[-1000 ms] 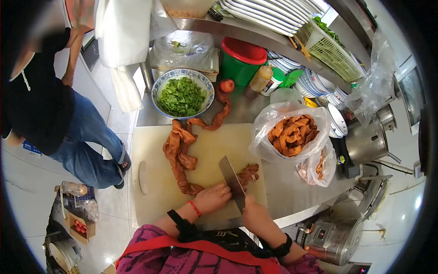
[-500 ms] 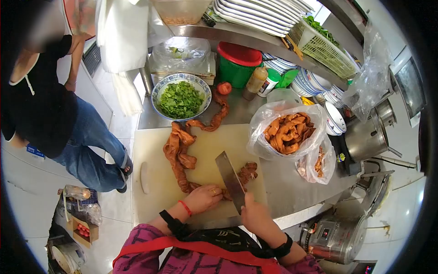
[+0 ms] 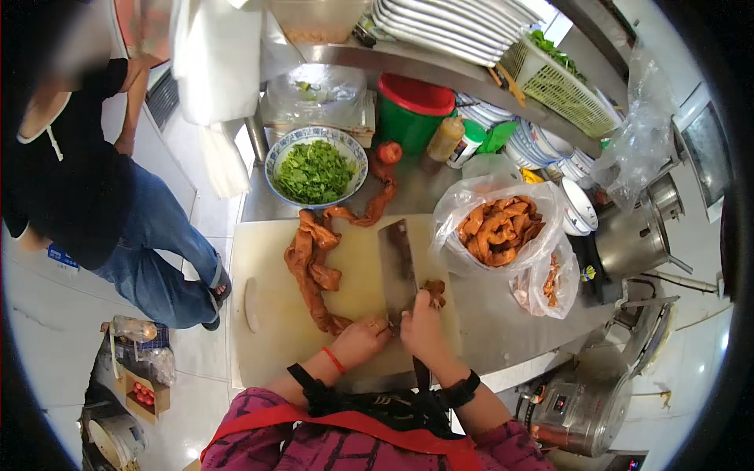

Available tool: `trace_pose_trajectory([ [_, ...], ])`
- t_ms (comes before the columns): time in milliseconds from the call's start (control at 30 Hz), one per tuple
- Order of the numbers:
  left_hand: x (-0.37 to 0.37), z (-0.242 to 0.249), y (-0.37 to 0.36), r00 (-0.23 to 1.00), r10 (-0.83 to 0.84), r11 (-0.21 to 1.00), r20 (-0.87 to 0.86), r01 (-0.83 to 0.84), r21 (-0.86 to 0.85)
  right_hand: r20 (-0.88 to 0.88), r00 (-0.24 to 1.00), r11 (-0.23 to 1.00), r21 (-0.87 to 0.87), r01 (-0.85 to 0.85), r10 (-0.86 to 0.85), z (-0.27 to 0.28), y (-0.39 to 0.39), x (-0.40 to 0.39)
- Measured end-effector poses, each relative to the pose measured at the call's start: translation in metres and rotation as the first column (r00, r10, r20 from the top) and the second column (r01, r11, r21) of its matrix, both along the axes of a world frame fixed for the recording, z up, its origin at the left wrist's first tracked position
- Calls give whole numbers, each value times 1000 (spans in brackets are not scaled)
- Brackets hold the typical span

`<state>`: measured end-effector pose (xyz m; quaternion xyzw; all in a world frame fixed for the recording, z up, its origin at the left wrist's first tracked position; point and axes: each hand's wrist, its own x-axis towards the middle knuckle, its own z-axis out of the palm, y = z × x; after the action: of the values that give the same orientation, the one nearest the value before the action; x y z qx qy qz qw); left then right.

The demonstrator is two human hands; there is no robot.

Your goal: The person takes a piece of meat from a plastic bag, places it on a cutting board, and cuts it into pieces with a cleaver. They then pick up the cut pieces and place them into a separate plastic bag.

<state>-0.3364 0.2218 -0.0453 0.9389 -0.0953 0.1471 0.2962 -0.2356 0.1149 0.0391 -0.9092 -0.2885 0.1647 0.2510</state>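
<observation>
A long twisted brown food strip (image 3: 305, 271) lies on the pale cutting board (image 3: 259, 353). My left hand (image 3: 363, 339) is closed over its lower end, fingertips near the cleaver. Blade pointing away from me, the cleaver (image 3: 399, 263) is over the board, its dark handle showing below my right hand (image 3: 425, 330). That hand is closed beside the lower blade, close to small brown pieces (image 3: 434, 291); what its fingers grip is hidden. Brown pieces fill a plastic-lined container (image 3: 500, 230) to the right.
A bowl of chopped greens (image 3: 316, 171), a red fruit (image 3: 389, 152) and a green bin (image 3: 409, 118) stand behind the board. A smaller bag (image 3: 549, 284) is at the right. Plates (image 3: 448, 31) line the shelf. Another person (image 3: 78, 173) stands at left.
The cleaver's blade has moved up and stands straighter, and its handle now shows below my right hand. My right hand has moved up, nearer my left. Fewer small pieces show beside it.
</observation>
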Motion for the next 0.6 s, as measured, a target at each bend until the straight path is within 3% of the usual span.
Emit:
trace_pose_trajectory([
  [33,7,-5,-10,996,65,998,56,-63,-27,17,1000,1000,7,-12,12,0,-4,6],
  [100,23,-2,-21,983,145,989,115,-139,-55,420,906,981,150,-123,50,-1,-17,17],
  [133,30,10,-25,985,156,988,77,-157,-1,290,957,987,146,-65,20,10,-23,17],
  [200,33,15,-28,985,167,986,-52,-165,26,239,968,992,76,-100,79,40,-36,10],
  [233,30,17,-25,985,168,986,-50,-167,25,188,973,990,12,-138,133,53,-39,8],
  [300,17,23,-8,952,204,978,228,-192,-77,139,977,984,-89,-153,164,60,-50,0],
  [333,10,26,2,954,202,979,223,-190,-75,78,980,969,-185,-166,183,59,-55,-5],
  [400,-2,32,19,992,81,995,95,-85,43,56,975,962,-182,-203,217,57,-56,-12],
  [500,3,30,19,988,-12,998,153,3,60,44,964,946,-210,-246,261,50,-59,-13],
  [600,1,18,13,995,14,997,95,-22,79,36,957,932,-244,-270,287,39,-67,-7],
])
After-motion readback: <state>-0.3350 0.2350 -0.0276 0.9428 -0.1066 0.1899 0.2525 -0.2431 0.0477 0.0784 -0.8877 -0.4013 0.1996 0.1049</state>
